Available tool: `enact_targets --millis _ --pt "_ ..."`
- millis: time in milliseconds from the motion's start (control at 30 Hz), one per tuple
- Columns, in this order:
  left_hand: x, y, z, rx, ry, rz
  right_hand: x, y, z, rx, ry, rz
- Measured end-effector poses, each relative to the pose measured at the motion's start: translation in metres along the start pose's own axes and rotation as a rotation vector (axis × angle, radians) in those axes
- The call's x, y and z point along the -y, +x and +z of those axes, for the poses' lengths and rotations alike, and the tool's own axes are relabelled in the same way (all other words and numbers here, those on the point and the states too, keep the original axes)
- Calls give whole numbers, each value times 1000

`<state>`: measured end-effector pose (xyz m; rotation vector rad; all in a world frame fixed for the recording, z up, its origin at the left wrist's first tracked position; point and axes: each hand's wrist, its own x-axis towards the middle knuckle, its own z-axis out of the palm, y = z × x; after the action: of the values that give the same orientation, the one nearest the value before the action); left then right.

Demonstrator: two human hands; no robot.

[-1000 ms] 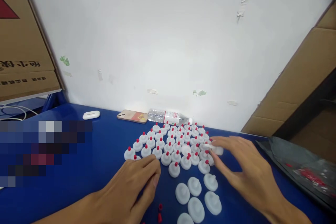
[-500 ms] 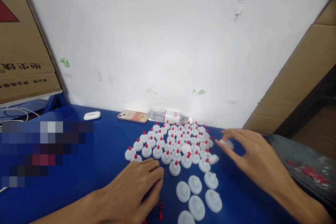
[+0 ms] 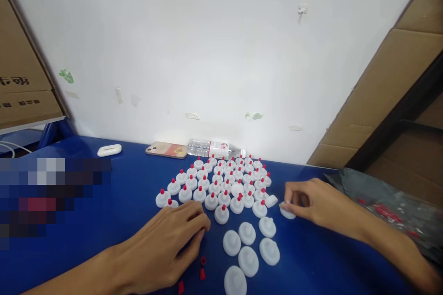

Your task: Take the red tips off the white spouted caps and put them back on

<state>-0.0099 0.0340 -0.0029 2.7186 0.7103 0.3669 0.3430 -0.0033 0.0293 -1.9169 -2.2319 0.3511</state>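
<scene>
My right hand [image 3: 306, 200] pinches the edge of a white round cap [image 3: 287, 212] at the table's right, with the cap low over or on the surface. My left hand [image 3: 173, 239] lies at the near left of the cap group, fingers curled together; whatever they may hold is hidden. Beyond it stand many white caps with red tips [image 3: 211, 201], packed close in rows. Several white caps without red tips [image 3: 248, 261] lie in front of them. Small red tips [image 3: 202, 274] lie loose beside my left hand.
A clear plastic bag with red pieces [image 3: 387, 214] lies at the right, by a cardboard box [image 3: 367, 97]. Along the wall are a plastic bottle [image 3: 214, 148], a phone [image 3: 166, 149] and a white case [image 3: 109, 150]. The table [image 3: 114, 193] is blue.
My right hand has moved down and toward me with the white cap, and its fingers have closed in on it. My left hand has kept nearly the same place. The view has shifted slightly.
</scene>
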Motion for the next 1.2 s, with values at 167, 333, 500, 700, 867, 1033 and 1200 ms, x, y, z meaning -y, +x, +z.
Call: enact_targets --millis 167,333,500,700,867,1033,1200 --pt "2 -1 -1 -33 21 67 5 -4 -2 139 200 -30" --pt "-1 -3 -1 -1 19 81 7 2 -2 -147 65 -37" --pt "-1 -3 -1 22 32 78 8 12 17 -253 -56 -33" --pt "-3 -2 -2 59 60 81 15 13 31 -165 3 -31" --pt "-4 -3 -6 73 61 79 11 12 24 -171 2 -50" --pt "1 -3 -8 10 61 87 5 11 20 -153 -22 -45" --pt "3 -5 -6 -80 50 105 1 10 17 -149 -44 -50"
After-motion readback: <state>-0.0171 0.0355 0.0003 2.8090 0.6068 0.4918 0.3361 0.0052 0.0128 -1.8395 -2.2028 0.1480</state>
